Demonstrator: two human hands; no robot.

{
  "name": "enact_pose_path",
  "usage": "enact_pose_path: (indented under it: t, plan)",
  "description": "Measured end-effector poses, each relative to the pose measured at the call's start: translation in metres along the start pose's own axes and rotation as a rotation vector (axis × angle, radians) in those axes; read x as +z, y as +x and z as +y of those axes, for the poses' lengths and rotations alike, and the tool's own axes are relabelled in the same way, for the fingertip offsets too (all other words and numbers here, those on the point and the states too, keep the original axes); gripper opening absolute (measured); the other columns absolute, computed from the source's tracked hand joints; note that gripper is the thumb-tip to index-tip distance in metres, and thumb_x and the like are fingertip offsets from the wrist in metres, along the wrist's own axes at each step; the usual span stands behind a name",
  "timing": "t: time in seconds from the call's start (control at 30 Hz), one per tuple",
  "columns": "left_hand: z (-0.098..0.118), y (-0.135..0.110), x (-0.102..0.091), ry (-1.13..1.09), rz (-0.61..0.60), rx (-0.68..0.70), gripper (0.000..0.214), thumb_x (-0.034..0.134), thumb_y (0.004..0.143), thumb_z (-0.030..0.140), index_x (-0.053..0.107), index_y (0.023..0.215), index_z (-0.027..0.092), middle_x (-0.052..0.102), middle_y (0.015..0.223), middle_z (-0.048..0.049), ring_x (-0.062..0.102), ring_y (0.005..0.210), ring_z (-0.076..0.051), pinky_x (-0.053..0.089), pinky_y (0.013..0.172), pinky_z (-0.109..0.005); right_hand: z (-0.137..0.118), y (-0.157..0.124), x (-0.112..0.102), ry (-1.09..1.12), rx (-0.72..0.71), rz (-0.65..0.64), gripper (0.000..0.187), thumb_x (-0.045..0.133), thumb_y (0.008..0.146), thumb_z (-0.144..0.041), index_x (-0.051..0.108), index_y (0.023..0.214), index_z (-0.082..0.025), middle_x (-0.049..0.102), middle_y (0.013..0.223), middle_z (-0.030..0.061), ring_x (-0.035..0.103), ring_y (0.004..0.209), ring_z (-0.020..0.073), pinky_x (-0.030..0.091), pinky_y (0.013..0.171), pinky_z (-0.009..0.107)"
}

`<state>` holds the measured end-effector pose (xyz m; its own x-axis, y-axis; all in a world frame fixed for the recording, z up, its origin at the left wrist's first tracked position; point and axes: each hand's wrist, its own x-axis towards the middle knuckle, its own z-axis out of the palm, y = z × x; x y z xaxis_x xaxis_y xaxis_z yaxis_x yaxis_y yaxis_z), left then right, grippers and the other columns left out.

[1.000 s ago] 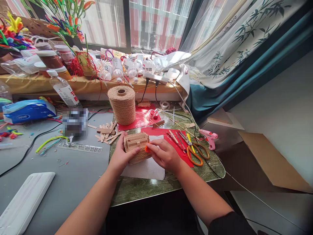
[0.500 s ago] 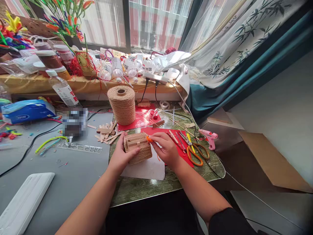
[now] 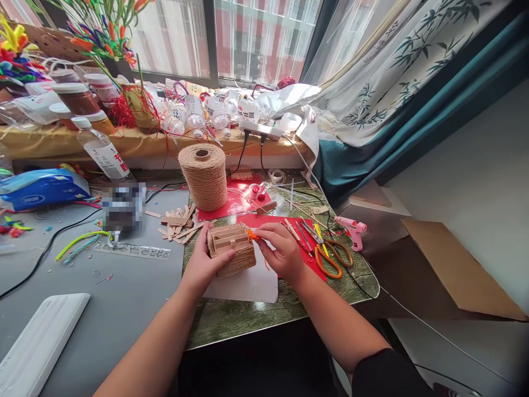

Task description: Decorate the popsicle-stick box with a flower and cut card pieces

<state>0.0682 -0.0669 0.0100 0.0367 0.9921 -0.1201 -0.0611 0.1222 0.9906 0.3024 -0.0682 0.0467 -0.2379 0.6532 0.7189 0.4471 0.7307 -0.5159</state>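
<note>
Head view: small wooden house (image 3: 230,248), built of flat sticks with twine wound round its lower half, sits on a white cloth (image 3: 248,284) at the near middle of the green mat (image 3: 248,320). Left hand (image 3: 204,262) clasps the house from the left, thumb lying across its front face and fingers wrapped behind. Right hand (image 3: 281,251) is at the upper right corner of the house, thumb and forefinger pinched on an orange pipe cleaner (image 3: 252,235); the end of that piece touches the house at the roof edge, and a short length trails below the hand.

Adjacent items: a large twine spool (image 3: 204,176) stands upright behind the house, on the edge of a red sheet (image 3: 243,201). Loose wooden sticks (image 3: 179,223) lie in a heap to the left of the house, just beyond the left hand. Orange-handled scissors (image 3: 330,256) lie to the right of the right hand, near it but apart. A pink glue gun (image 3: 351,229) rests further right at the mat edge. A clear ruler (image 3: 132,251) lies on the grey table (image 3: 124,309) to the left, well apart from the hands. A power strip (image 3: 260,129) sits on the window ledge at the back
</note>
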Motion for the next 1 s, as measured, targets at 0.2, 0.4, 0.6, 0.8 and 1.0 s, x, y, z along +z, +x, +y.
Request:
enact_pose_path:
  t: [0.2, 0.4, 0.6, 0.8, 1.0]
  plan:
    - [-0.002, 0.000, -0.002, 0.011, -0.015, 0.014, 0.118, 0.093, 0.068, 0.041, 0.025, 0.163, 0.033, 0.030, 0.170, -0.0100, 0.042, 0.149, -0.037, 0.031, 0.126, -0.054, -0.003, 0.004, -0.004, 0.019, 0.031, 0.027, 0.030, 0.062, 0.098, -0.016, 0.069, 0.124, -0.028, 0.071, 0.113, 0.0083, 0.068, 0.106, 0.0235, 0.059, 0.094, 0.043]
    - [0.001, -0.002, -0.001, 0.025, -0.034, 0.028, 0.117, 0.093, 0.068, 0.041, 0.026, 0.163, 0.034, 0.027, 0.171, -0.0090, 0.041, 0.150, -0.037, 0.033, 0.125, -0.054, -0.001, 0.003, -0.002, 0.034, 0.040, 0.022, 0.028, 0.062, 0.098, -0.016, 0.069, 0.122, -0.028, 0.070, 0.111, 0.0079, 0.068, 0.104, 0.0228, 0.059, 0.093, 0.042]
    - [0.002, -0.004, -0.002, 0.057, -0.044, 0.034, 0.116, 0.092, 0.069, 0.042, 0.025, 0.164, 0.036, 0.027, 0.171, -0.0090, 0.042, 0.150, -0.037, 0.034, 0.125, -0.052, 0.004, -0.002, 0.004, 0.041, 0.017, 0.029, 0.031, 0.063, 0.097, -0.014, 0.068, 0.124, -0.029, 0.070, 0.110, 0.0080, 0.067, 0.104, 0.0220, 0.059, 0.092, 0.042]
    - [0.000, -0.002, -0.003, 0.080, -0.050, 0.056, 0.116, 0.092, 0.070, 0.043, 0.024, 0.164, 0.036, 0.027, 0.171, -0.0091, 0.040, 0.151, -0.037, 0.034, 0.125, -0.052, 0.005, -0.008, 0.007, 0.117, 0.102, 0.068, 0.029, 0.067, 0.095, -0.014, 0.070, 0.119, -0.028, 0.070, 0.110, 0.0072, 0.067, 0.106, 0.0217, 0.058, 0.095, 0.042]
    - [-0.003, -0.006, 0.000, 0.186, -0.048, 0.279, 0.122, 0.095, 0.065, 0.040, 0.023, 0.163, 0.036, 0.025, 0.170, -0.0091, 0.031, 0.155, -0.037, 0.029, 0.128, -0.052, 0.005, -0.011, 0.010, 0.350, 0.249, 0.110, 0.016, 0.074, 0.092, -0.022, 0.073, 0.107, -0.028, 0.070, 0.106, 0.0053, 0.068, 0.101, 0.0204, 0.058, 0.093, 0.040]
